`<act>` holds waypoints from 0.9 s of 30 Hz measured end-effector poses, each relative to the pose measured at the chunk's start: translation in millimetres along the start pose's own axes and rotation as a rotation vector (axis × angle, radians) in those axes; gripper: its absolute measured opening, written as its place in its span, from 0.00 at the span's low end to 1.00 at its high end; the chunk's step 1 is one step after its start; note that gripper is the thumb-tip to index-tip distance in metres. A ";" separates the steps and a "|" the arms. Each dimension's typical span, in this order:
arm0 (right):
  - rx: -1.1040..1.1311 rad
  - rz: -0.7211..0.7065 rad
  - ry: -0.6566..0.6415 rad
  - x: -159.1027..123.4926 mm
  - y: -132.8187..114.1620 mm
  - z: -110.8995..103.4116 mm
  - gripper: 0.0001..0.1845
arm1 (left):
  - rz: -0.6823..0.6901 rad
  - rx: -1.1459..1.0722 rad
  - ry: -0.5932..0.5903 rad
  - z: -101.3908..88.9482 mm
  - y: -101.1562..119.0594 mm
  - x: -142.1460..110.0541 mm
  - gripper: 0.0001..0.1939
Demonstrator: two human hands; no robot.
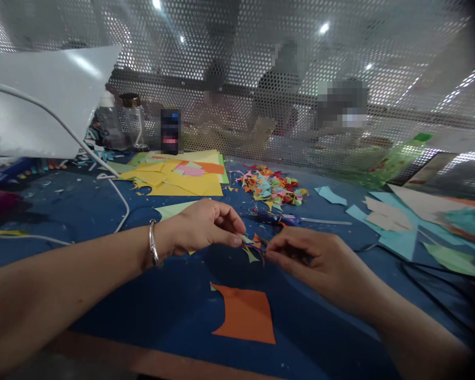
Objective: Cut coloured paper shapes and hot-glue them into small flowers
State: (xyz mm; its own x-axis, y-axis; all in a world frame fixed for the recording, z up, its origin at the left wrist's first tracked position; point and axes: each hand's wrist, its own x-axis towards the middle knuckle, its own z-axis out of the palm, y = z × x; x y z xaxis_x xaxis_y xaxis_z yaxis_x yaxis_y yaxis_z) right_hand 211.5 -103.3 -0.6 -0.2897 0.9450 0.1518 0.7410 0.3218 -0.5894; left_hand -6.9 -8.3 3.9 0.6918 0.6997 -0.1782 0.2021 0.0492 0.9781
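My left hand [208, 227], with a silver bracelet at the wrist, is closed in a pinch on a small pale green paper piece [247, 239]. Facing it, my right hand [311, 253] is closed too, thumb and forefinger pressed together; what they grip is too small to make out. Small orange and green paper scraps [253, 256] show between the hands, partly hidden by the fingers. Below them an orange paper sheet [247, 314] with curved cut edges lies flat. Just beyond the hands lies a dark blue glue gun [275, 218] with a translucent stick at its end.
Yellow sheets [174, 177] lie at the back left, beside a pile of small coloured paper shapes [273, 184]. Light blue paper [399, 232] and black cables [431, 285] are at right. A phone [170, 132], a jar [133, 124] and a white cable [75, 137] stand or run at left.
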 end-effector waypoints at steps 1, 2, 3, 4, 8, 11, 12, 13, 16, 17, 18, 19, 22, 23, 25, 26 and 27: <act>0.005 -0.001 0.000 -0.3 -0.3 0.0 0.13 | -0.006 -0.009 -0.003 0.3 0.3 -0.3 0.08; 0.010 -0.001 -0.001 -0.4 -0.5 0.2 0.13 | -0.012 -0.017 -0.005 0.5 0.4 -0.6 0.08; 0.014 0.000 0.000 -0.6 -0.7 0.4 0.13 | -0.017 -0.025 -0.009 0.6 0.4 -0.8 0.08; 0.017 0.001 0.001 -0.6 -0.9 0.6 0.12 | -0.020 -0.032 -0.012 0.8 0.1 -0.9 0.08; 0.010 -0.003 0.007 -0.4 -1.7 1.2 0.12 | -0.031 -0.061 -0.017 1.5 -2.1 -0.6 0.09; 0.007 -0.006 0.015 -0.4 -1.7 1.4 0.11 | -0.023 -0.084 -0.020 1.9 -4.1 0.1 0.09; 0.006 -0.008 0.017 -0.4 -1.5 1.5 0.11 | -0.017 -0.081 -0.019 1.8 -4.6 0.3 0.09; 0.004 -0.009 0.021 -0.4 -1.2 1.7 0.11 | -0.010 -0.072 -0.015 1.8 -5.0 0.5 0.09; -0.010 -0.008 0.028 -0.2 -0.6 2.6 0.11 | 0.020 -0.023 -0.001 1.3 -5.6 0.6 0.09; -0.012 -0.007 0.030 -0.1 -0.6 2.9 0.11 | 0.031 -0.013 0.000 1.2 -5.5 0.5 0.09; -0.014 -0.004 0.034 0.0 -0.7 3.2 0.11 | 0.040 -0.007 -0.001 1.2 -5.2 0.3 0.09; -0.013 -0.003 0.039 0.0 -0.9 3.3 0.11 | 0.048 -0.007 -0.003 1.2 -4.8 0.1 0.09; -0.005 -0.004 0.062 0.0 -1.8 3.0 0.12 | 0.063 -0.046 0.002 1.5 -2.9 -0.8 0.10; -0.001 -0.002 0.067 -0.1 -2.0 2.8 0.12 | 0.064 -0.068 0.004 1.5 -2.2 -1.1 0.10; 0.002 0.004 0.074 -0.4 -1.9 2.1 0.12 | 0.058 -0.108 0.012 1.1 -1.0 -1.6 0.12; 0.002 0.007 0.076 -0.5 -1.6 1.8 0.13 | 0.054 -0.121 0.014 0.7 -0.6 -1.7 0.13; -0.001 0.011 0.076 -0.6 -1.3 1.6 0.13 | 0.053 -0.128 0.013 0.2 -0.4 -1.6 0.13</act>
State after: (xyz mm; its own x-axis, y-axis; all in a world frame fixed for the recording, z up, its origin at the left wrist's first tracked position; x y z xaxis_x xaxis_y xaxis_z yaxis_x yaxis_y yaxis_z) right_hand 209.8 -104.4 -1.2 -0.2344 0.9503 0.2049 0.7445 0.3110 -0.5907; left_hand -8.0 -9.5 3.8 0.6897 0.7131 -0.1257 0.0749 0.1025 0.9919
